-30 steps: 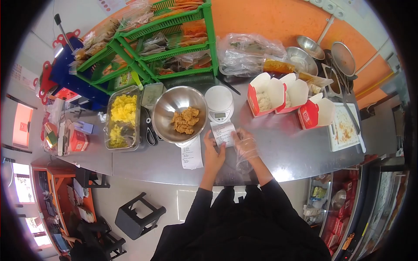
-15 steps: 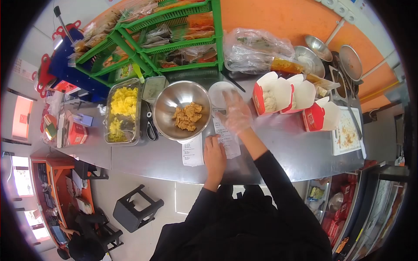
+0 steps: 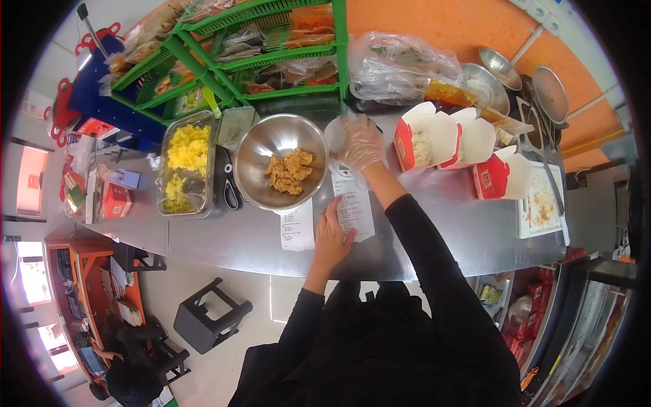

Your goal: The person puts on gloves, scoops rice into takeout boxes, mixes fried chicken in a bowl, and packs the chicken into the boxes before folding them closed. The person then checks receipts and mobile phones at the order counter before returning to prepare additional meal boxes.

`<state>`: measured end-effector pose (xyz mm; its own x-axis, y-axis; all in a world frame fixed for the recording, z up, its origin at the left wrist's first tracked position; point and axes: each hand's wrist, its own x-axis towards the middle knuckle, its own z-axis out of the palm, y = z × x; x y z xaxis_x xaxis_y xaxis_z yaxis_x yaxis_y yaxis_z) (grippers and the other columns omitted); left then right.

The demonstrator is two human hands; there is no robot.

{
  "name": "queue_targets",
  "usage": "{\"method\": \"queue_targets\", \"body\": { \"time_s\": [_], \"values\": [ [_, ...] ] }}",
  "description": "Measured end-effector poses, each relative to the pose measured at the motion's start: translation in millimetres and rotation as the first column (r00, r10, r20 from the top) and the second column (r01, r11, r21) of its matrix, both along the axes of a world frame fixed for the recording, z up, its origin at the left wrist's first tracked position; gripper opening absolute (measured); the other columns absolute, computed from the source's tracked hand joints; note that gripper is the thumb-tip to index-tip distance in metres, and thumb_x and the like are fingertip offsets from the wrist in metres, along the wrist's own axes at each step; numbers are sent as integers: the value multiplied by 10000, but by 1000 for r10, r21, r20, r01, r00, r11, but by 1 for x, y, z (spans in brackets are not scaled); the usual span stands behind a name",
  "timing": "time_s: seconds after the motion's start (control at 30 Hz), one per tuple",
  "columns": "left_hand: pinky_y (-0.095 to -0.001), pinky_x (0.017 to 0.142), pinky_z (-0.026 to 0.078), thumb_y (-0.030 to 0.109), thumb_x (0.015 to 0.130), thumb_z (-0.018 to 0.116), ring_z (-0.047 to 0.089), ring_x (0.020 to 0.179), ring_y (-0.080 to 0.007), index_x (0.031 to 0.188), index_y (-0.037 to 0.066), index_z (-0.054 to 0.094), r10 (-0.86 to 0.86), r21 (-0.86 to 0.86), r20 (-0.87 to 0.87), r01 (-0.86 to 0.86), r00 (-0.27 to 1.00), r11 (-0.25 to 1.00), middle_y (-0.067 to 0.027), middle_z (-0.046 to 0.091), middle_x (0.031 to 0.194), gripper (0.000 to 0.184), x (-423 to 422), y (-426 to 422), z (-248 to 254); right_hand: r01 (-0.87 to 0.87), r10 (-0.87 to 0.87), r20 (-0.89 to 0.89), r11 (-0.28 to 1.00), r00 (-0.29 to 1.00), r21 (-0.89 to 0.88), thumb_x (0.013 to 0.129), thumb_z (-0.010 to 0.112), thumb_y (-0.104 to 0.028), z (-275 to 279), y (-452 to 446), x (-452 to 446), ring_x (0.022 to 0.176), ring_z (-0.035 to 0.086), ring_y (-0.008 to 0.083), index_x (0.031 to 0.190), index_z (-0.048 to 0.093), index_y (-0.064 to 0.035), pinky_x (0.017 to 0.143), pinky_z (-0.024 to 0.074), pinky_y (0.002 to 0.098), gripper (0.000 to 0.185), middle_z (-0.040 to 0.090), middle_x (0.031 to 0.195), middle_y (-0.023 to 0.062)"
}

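My right hand [image 3: 364, 144], in a clear plastic glove, is closed around the right side of a round whitish translucent container [image 3: 336, 134]. Its contents are hard to make out. My bare left hand [image 3: 332, 237] lies with fingers stretched over two printed receipts, the left receipt [image 3: 297, 229] and the right receipt [image 3: 357, 216]. Just left of the round container stands a steel mixing bowl [image 3: 254, 152] holding several pieces of fried chicken [image 3: 290, 171]. Black-handled scissors [image 3: 232, 193] lie beside the bowl.
A clear tub [image 3: 211, 197] of yellow food [image 3: 188, 148] stands left. Red-and-white takeaway boxes [image 3: 405, 144], some with rice, are at right, before a cutting board [image 3: 540, 217] with a knife. Green racks [image 3: 342, 61] with bagged packets rise behind. A black stool [image 3: 211, 315] is on the floor.
My right hand has moved slightly up and left and now grips the round container's side. My left hand has slid down a little, its thumb spreading to the right over the receipt.
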<state>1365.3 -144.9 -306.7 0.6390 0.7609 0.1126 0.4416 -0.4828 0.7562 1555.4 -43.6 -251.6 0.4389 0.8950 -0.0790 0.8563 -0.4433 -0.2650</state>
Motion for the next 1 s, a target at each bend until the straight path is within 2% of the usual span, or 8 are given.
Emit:
{"method": "queue_targets", "body": {
  "time_s": [0.27,0.47,0.57,0.67,0.77,0.87,0.93,1.0],
  "values": [
    [-421,1070,316,48,721,698,369,1258,-390,1409,-19,251,-14,-16,24,14,1000,1000,-183,358,1427,824,-1,0,-2,20,-19,37,999,999,-33,559,793,-592,10,-10,-4,1138,505,312,1342,467,-124,918,481,384,969,476,1210,141],
    [-431,1037,344,42,699,702,404,1212,-392,1401,-26,253,10,42,55,-12,998,999,-188,397,1407,836,-1,-1,-7,-29,36,75,995,997,-94,603,734,-665,17,-20,-9,1116,533,307,1375,417,-87,925,472,365,1015,502,1198,160],
    [-435,1041,340,49,715,699,402,1217,-400,1391,-39,259,34,34,102,-37,994,999,-201,397,1403,812,-1,-5,-12,0,2,49,999,999,-39,646,723,-589,4,-26,-16,1162,497,320,1376,431,-104,921,476,389,924,466,1262,154],
    [-423,1074,320,65,747,702,389,1253,-392,1393,-52,248,16,49,72,-20,997,999,-210,376,1402,799,-4,-8,-17,-56,48,197,998,979,31,708,688,-556,-6,-38,-16,1178,487,336,1401,396,-95,960,447,376,882,452,1309,153],
    [-422,1074,320,41,774,673,405,1255,-398,1365,-40,294,56,29,119,-59,991,998,-212,407,1368,707,-3,-12,-13,-214,156,231,945,960,248,767,675,-483,-6,-66,-15,1184,482,344,1396,384,-74,995,418,378,804,445,1338,171],
    [-480,1072,308,23,812,624,462,1197,-411,1292,-2,398,68,-27,260,-63,963,998,-204,467,1325,532,-6,-16,-14,-235,255,5,882,967,408,814,672,-360,5,-118,-20,1179,491,329,1375,401,-70,1000,409,399,687,478,1317,164],
    [-494,1082,291,8,829,602,474,1193,-399,1228,14,465,80,54,234,-95,969,994,-193,493,1300,421,-12,-24,-3,-243,379,-214,845,900,476,827,686,-279,10,-165,-21,1180,499,322,1346,429,-69,1003,398,416,617,508,1299,156],
    [-481,1059,322,-4,839,585,505,1159,-376,1165,28,523,85,92,216,-107,973,990,-180,517,1264,333,-21,-38,11,-171,358,-390,883,848,437,864,668,-255,18,-222,-22,1125,556,290,1303,495,-63,969,426,396,509,568,1230,128]
  ]
}}
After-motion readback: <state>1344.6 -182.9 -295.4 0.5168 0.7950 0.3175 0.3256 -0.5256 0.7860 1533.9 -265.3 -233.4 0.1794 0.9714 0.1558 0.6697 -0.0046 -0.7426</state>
